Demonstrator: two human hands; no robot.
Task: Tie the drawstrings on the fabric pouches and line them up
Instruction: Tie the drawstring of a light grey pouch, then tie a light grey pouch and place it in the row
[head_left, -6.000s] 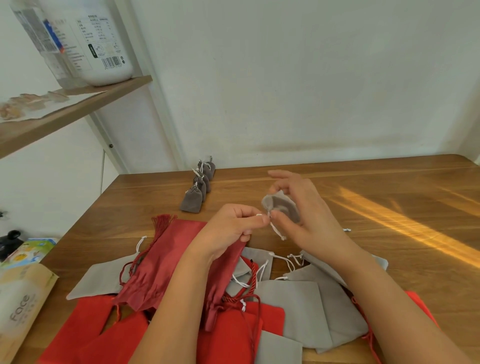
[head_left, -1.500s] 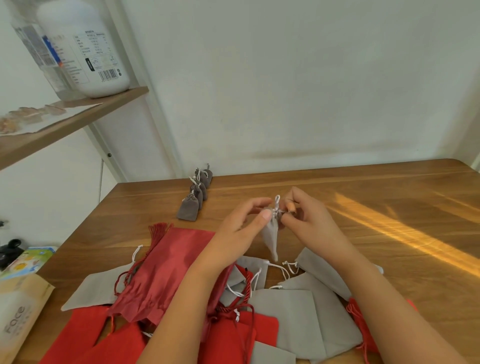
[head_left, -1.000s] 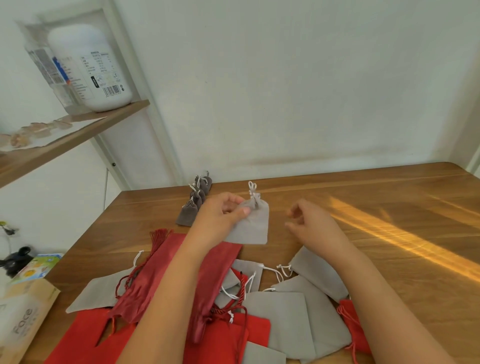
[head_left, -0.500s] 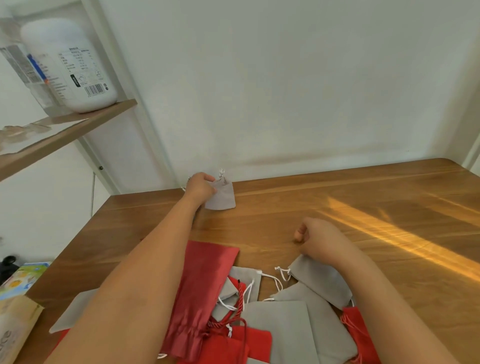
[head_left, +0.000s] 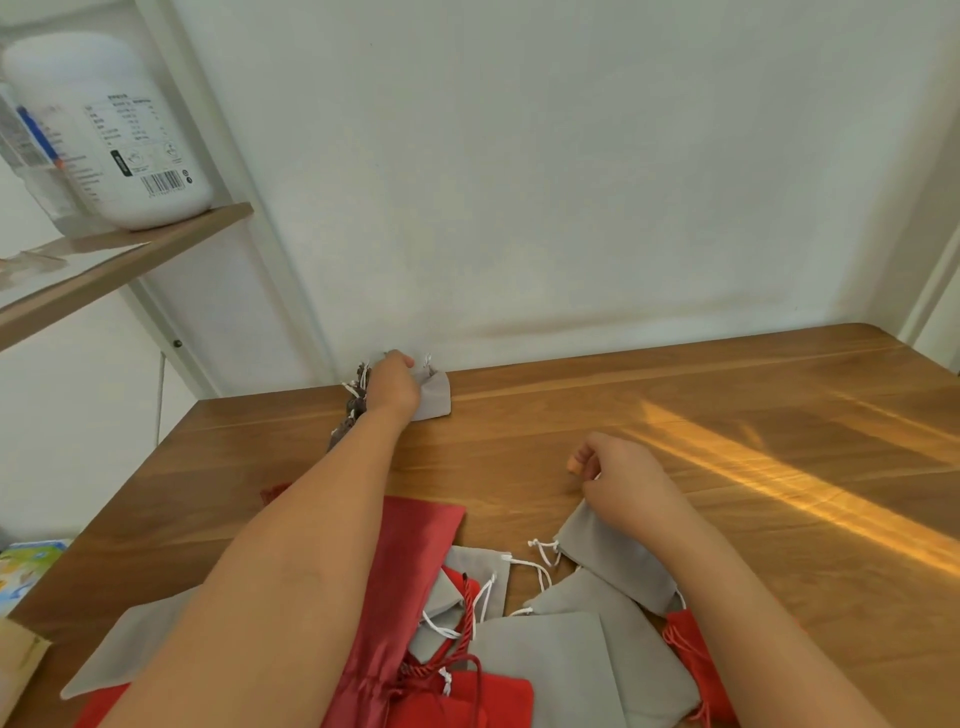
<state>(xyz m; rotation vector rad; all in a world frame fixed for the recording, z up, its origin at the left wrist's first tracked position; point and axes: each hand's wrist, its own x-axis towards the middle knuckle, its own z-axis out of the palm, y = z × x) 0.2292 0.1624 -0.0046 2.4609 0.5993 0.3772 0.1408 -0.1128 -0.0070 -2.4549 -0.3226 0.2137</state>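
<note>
Grey pouch (head_left: 435, 399) now at the far row (head_left: 356, 402)

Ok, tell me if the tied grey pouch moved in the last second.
Yes. The grey pouch, held by the left hand, went away to the table's far edge by the wall.

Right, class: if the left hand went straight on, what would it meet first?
Probably the wall, close behind the table's back edge; the left hand grips a grey pouch there.

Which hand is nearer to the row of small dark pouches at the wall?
Left. The left hand, holding a light grey pouch, is right beside the row of dark pouches; the right hand is well apart, nearer the body.
</note>
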